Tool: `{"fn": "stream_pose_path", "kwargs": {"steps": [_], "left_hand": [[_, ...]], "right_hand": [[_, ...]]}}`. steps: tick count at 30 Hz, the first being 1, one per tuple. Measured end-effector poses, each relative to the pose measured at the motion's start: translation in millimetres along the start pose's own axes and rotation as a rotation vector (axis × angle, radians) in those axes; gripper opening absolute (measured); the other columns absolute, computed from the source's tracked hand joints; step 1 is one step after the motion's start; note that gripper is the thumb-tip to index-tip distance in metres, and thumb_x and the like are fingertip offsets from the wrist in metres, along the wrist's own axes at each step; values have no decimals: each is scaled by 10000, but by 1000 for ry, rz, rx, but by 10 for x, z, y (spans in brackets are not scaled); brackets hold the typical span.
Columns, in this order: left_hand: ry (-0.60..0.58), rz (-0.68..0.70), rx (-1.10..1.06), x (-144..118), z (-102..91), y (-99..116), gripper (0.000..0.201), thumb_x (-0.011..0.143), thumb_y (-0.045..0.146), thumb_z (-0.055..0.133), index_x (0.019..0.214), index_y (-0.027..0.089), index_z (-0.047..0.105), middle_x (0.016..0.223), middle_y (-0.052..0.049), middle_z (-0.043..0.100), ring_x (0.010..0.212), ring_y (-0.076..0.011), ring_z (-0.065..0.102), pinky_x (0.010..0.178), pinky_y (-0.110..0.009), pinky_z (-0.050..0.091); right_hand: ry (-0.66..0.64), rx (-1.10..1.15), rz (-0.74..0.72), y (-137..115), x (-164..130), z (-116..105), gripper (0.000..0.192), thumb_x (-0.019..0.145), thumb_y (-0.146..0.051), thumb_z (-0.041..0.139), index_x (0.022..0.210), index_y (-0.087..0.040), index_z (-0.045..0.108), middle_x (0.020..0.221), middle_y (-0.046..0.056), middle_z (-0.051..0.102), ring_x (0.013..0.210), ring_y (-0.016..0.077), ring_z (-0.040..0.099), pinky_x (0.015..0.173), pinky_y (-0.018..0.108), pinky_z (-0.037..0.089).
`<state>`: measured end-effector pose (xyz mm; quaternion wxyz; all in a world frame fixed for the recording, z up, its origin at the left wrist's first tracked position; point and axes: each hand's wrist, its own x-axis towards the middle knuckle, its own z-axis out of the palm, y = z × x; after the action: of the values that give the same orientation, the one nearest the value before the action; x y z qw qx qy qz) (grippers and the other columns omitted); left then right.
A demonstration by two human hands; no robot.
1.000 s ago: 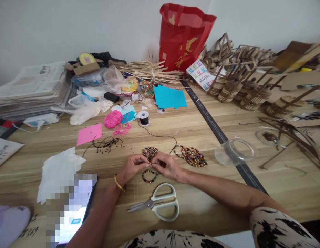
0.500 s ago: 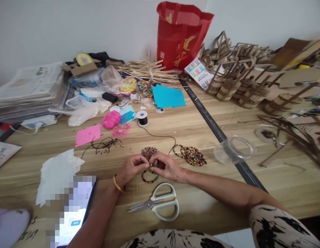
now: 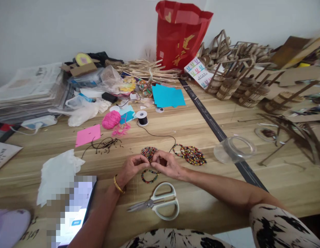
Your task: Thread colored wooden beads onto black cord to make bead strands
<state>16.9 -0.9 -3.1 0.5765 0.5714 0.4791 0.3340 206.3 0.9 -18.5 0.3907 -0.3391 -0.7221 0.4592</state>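
My left hand (image 3: 134, 167) and my right hand (image 3: 168, 166) meet over the table, thumb and index finger of each pinched together. The thin black cord (image 3: 160, 135) runs from its spool (image 3: 142, 118) to behind my right hand. At the fingertips, the pinched bit of cord is mostly hidden. Just below them is a small loop of multicoloured beads (image 3: 149, 182), its upper right end close to my right fingers. Behind the fingertips sits a bundle of beads (image 3: 148, 152). Strings of coloured beads (image 3: 194, 155) lie to the right. White-handled scissors (image 3: 160, 203) rest nearer me, blades pointing left.
A phone (image 3: 78, 210) and white tissue (image 3: 58, 174) lie left. Cord scraps (image 3: 105, 145), pink yarn (image 3: 111, 119) and blue paper (image 3: 168, 95) are farther back. A clear plastic ring (image 3: 234, 150) and small wooden buckets (image 3: 253, 93) stand right. A red bag (image 3: 182, 34) is behind.
My right hand's fingers have shifted slightly, and the yellowish bead glimpsed between the fingertips no longer shows. The bead loop and scissors stay in place.
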Motion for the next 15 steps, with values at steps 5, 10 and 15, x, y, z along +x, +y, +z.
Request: {"fn": "stream_pose_path", "kwargs": {"steps": [5, 10, 15], "left_hand": [[-8, 6, -10, 0, 13, -4, 152, 645, 251, 692, 671, 114, 632, 634, -5, 615, 601, -111, 533, 593, -212, 416], [3, 15, 5, 7, 11, -36, 134, 658, 238, 683, 677, 115, 634, 651, -9, 620, 621, -114, 540, 617, -217, 422], [17, 22, 16, 13, 2, -51, 120, 657, 230, 680, 679, 120, 638, 652, -7, 625, 626, -114, 545, 620, -215, 430]], "right_hand": [[-32, 28, -29, 19, -3, 23, 104, 809, -254, 575, 810, -150, 574, 684, -12, 516, 595, 87, 461, 532, 189, 371], [-19, -20, -25, 73, 3, 25, 90, 812, -233, 571, 814, -150, 605, 724, 5, 561, 653, 105, 509, 591, 204, 403], [-15, -47, -41, 68, 12, 19, 75, 817, -206, 563, 824, -149, 612, 733, 12, 569, 664, 111, 521, 598, 209, 407]]}}
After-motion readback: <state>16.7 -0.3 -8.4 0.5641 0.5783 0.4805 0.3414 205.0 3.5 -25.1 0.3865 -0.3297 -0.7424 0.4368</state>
